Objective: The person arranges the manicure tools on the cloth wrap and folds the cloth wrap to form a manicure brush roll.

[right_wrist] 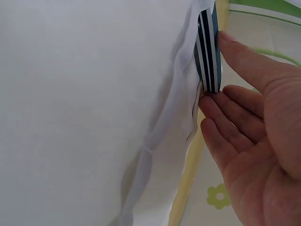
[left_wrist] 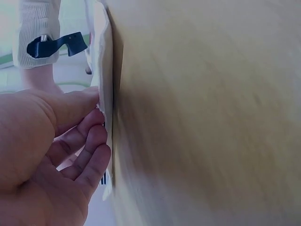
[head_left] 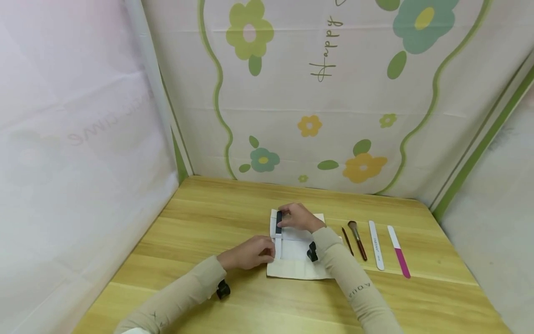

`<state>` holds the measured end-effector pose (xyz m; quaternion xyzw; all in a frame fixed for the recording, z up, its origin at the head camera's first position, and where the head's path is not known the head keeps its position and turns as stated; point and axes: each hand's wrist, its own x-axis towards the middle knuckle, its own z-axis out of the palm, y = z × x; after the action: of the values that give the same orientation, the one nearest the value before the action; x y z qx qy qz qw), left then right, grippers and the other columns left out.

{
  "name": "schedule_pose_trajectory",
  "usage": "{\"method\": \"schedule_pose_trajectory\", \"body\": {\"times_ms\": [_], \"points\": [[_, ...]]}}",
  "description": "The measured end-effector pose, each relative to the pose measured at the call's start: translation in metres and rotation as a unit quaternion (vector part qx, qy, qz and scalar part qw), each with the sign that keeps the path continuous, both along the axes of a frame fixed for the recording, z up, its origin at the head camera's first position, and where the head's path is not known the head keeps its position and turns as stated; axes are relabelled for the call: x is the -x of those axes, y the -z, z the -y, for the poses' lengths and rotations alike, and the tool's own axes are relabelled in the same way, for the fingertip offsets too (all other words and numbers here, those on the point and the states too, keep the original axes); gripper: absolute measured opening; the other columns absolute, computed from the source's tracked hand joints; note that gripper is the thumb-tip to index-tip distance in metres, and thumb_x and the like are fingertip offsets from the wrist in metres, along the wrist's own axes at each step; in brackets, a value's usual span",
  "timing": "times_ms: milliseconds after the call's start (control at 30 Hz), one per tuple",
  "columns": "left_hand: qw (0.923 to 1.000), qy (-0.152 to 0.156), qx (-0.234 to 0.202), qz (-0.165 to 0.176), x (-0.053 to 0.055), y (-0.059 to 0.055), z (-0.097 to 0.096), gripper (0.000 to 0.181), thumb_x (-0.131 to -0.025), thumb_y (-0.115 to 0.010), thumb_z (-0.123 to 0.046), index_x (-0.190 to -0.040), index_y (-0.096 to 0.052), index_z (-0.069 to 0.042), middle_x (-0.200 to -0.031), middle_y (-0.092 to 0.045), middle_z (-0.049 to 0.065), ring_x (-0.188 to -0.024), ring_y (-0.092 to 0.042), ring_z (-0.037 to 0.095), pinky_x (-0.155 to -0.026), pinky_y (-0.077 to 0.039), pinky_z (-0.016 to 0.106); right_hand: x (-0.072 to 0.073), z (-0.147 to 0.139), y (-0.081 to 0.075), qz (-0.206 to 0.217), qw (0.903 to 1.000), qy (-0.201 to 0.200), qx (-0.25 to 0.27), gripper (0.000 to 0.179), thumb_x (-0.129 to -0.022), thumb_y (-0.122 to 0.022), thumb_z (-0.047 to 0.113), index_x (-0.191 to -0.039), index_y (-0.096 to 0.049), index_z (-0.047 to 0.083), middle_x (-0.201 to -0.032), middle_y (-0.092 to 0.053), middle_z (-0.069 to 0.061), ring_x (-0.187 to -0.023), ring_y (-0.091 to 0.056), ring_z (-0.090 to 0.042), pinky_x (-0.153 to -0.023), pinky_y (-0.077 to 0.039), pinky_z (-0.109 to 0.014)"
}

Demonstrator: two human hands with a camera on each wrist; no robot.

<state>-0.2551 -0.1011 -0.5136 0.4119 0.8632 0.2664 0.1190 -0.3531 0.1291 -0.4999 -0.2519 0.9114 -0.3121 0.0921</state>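
Sleeves (head_left: 359,287): both cream arms reached in from the near edge, closest of all to the head camera.
Dark striped bar (right_wrist: 209,52): here was the crux! It lay along the left side of the opened case, near end seemingly tucked under the band; a crooked push could have rucked the band or popped the bar out.
Right hand (head_left: 298,217): thumb and fingertips pinched the bar; one slack moment there might have let it drop or twist.
White band (head_left: 278,250): it ran down toward the near edge, and the right wrist view showed it wavy; that slack could have snagged the bar.
Left hand (head_left: 250,253): fingertips touched the case's left edge near the band; pinching or merely steadying, I couldn't tell. Too light a touch, and the cloth might have slid.
White case (head_left: 298,269): flat on the wooden table (head_left: 208,208), with a black wrist mount (head_left: 312,252) above it, a likely snag if the arm dipped.
Outer row: slim stick (head_left: 347,241), brush (head_left: 357,240), white file (head_left: 376,245), pink-and-white file (head_left: 399,253); a swinging right elbow could have scattered them.
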Motion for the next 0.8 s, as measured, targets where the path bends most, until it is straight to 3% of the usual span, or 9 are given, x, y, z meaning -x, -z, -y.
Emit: {"method": "schedule_pose_trajectory", "body": {"times_ms": [500, 800], "points": [[0.9996, 0.000, -0.024, 0.012, -0.004, -0.001, 0.000, 0.010, -0.104, -0.068, -0.013, -0.094, -0.069, -0.017, -0.093, -0.063, -0.008, -0.084, -0.052, 0.001, -0.080, -0.048, 0.020, -0.020, -0.001, -0.001, 0.002, 0.9998, 0.013, -0.013, 0.063, -0.089, -0.087, 0.021, -0.142, -0.063, -0.002, -0.136, -0.071, -0.018, -0.123, -0.070, -0.028, -0.104, -0.057, -0.042], [0.9994, -0.004, -0.032, 0.010, -0.002, 0.000, -0.002, 0.011, -0.104, -0.067, -0.012, -0.094, -0.067, -0.016, -0.092, -0.062, -0.008, -0.083, -0.051, 0.001, -0.080, -0.047, 0.020, -0.029, -0.002, 0.002, -0.028, 0.9989, -0.023, -0.029, 0.054, -0.091, -0.085, 0.018, -0.138, -0.066, -0.003, -0.130, -0.074, -0.017, -0.119, -0.072, -0.026, -0.102, -0.058, -0.042]]}}
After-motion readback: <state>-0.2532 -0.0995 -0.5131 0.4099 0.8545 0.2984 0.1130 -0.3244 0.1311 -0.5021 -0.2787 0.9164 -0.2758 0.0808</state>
